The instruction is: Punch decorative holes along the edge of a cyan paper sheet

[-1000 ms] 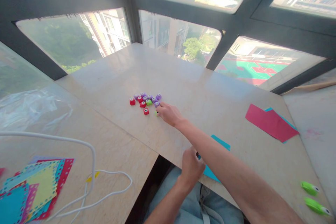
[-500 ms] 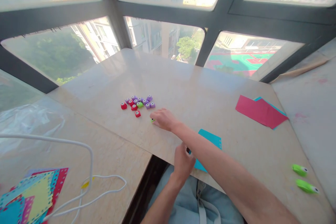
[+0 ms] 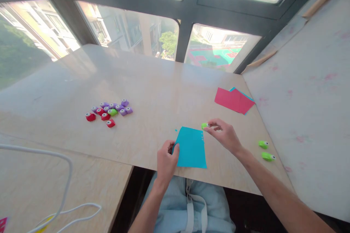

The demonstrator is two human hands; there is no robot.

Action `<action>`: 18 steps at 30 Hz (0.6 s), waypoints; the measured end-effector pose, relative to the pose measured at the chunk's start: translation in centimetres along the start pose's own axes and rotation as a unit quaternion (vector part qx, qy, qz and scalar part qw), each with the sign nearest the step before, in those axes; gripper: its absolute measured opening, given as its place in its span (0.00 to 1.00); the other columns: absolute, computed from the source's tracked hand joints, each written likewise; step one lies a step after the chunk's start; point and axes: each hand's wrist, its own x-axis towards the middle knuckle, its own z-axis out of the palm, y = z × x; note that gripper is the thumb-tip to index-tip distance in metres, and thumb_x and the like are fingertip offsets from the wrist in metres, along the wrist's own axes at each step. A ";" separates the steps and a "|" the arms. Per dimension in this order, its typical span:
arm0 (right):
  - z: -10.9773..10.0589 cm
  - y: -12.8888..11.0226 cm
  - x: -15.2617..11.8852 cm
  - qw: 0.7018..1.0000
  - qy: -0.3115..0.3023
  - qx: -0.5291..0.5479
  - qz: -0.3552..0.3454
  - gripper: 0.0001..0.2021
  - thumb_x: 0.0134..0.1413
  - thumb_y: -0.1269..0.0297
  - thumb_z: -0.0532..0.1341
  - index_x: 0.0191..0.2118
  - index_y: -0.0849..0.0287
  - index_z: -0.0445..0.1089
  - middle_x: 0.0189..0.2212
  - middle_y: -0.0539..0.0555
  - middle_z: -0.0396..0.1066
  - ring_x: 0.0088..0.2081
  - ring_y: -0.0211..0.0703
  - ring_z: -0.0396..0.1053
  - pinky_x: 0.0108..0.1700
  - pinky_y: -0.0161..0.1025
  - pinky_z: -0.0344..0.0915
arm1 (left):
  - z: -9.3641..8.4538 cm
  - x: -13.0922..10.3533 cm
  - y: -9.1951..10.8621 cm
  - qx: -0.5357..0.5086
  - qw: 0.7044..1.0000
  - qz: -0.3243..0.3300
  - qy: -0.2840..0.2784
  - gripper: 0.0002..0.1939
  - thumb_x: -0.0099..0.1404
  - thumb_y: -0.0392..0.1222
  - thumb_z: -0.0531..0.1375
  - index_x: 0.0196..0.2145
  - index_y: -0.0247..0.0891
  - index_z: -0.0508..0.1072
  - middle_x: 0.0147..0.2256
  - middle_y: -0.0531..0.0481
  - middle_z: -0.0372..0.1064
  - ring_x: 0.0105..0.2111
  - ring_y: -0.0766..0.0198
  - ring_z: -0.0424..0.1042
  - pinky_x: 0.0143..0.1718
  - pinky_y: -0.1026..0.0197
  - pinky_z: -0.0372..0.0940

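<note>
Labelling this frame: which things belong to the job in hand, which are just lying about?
In use:
blue sheet, held by the left hand
small green punch, held by the right hand

Lying about, seemingly:
cluster of purple, red and green punches
two green punches at right
red and blue sheets
white cable

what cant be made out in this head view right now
All in the head view:
- Part of the front blue sheet's left edge: covered by the left hand.
- Shape of the holes along its right edge: too small.
- Part of the small green punch: covered by the right hand.
- Most of the back blue sheet: under red paper.
- Rest of the white cable: cut off by the left and bottom edges.
</note>
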 end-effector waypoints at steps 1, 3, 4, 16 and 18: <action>-1.2 1.1 -1.1 1.000 -0.005 -0.024 0.008 0.15 0.54 0.51 0.66 0.38 0.58 0.72 0.34 0.53 0.74 0.32 0.43 0.73 0.36 0.37 0.70 | -0.1 0.1 0.1 -0.012 1.000 -0.010 -0.004 0.18 0.63 0.54 0.57 0.35 0.34 0.71 0.30 0.47 0.71 0.31 0.61 0.68 0.33 0.62 0.61; -2.6 2.7 -3.0 0.998 -0.022 -0.062 0.012 0.13 0.56 0.52 0.65 0.39 0.57 0.72 0.35 0.52 0.75 0.31 0.42 0.73 0.36 0.38 0.69 | -0.2 0.3 0.4 -0.044 0.998 -0.033 -0.011 0.20 0.61 0.57 0.59 0.36 0.33 0.71 0.31 0.45 0.72 0.32 0.60 0.69 0.33 0.62 0.63; -2.9 3.3 -3.8 0.997 -0.029 -0.073 0.008 0.13 0.56 0.53 0.64 0.40 0.57 0.72 0.36 0.52 0.75 0.32 0.42 0.73 0.37 0.38 0.69 | -0.3 0.4 0.6 -0.057 0.997 -0.045 -0.012 0.22 0.60 0.58 0.60 0.36 0.33 0.71 0.31 0.45 0.73 0.32 0.60 0.70 0.32 0.62 0.63; -1.0 4.5 -4.6 0.991 -0.047 -0.099 -0.073 0.13 0.62 0.53 0.60 0.42 0.57 0.72 0.39 0.56 0.74 0.42 0.48 0.72 0.46 0.45 0.68 | -0.4 0.7 1.4 -0.061 0.995 -0.079 -0.018 0.24 0.56 0.60 0.63 0.36 0.33 0.72 0.31 0.43 0.74 0.31 0.60 0.71 0.29 0.63 0.63; -1.0 4.2 -4.3 0.991 -0.069 -0.096 -0.060 0.12 0.62 0.54 0.60 0.42 0.58 0.72 0.40 0.57 0.74 0.41 0.48 0.72 0.46 0.45 0.68 | -0.3 0.7 1.6 -0.063 0.995 -0.081 -0.020 0.24 0.56 0.59 0.63 0.36 0.33 0.72 0.31 0.43 0.74 0.31 0.60 0.71 0.29 0.63 0.63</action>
